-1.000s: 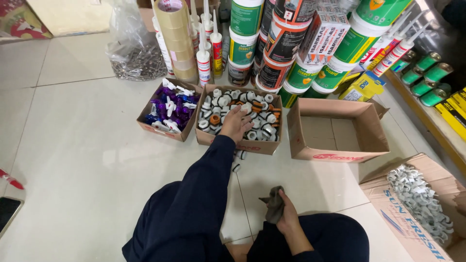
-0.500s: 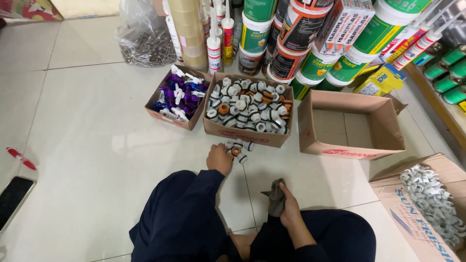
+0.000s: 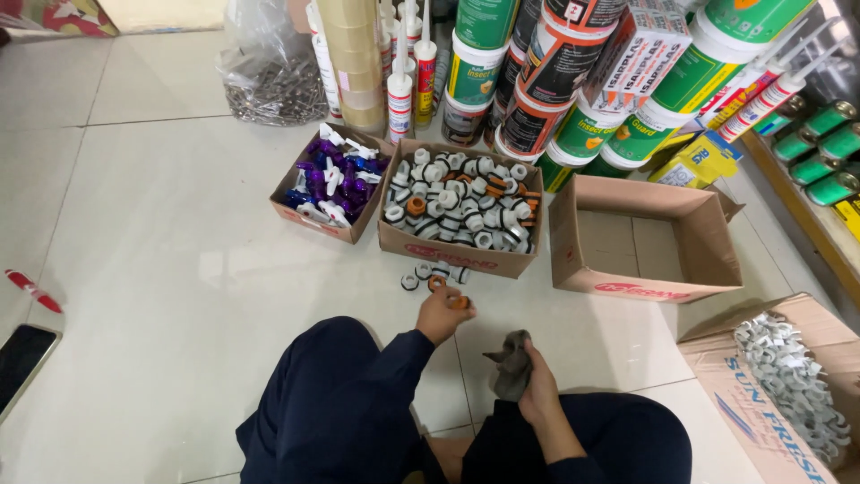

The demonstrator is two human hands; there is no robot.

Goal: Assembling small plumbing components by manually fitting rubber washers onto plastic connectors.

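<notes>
My left hand (image 3: 442,314) is low over the tiled floor, just in front of the middle cardboard box, with its fingers closed on a small orange and white fitting (image 3: 460,303). A few loose fittings (image 3: 430,273) lie on the floor just beyond it. The middle box (image 3: 405,247) is full of white, black and orange fittings. My right hand (image 3: 539,394) rests near my knee and grips a crumpled grey cloth (image 3: 512,364). My dark blue sleeves and trousers fill the bottom of the view.
A smaller box of purple and white parts (image 3: 331,184) stands left of the middle box; an empty box (image 3: 645,237) stands right. A box of white clips (image 3: 788,381) is at far right. Tubs, sealant tubes and tape rolls line the back. A phone (image 3: 22,358) and red pen (image 3: 31,291) lie left.
My left hand has drawn back from inside the fittings box to the floor in front of it, and now holds a fitting closer to my body. The right hand keeps the cloth.
</notes>
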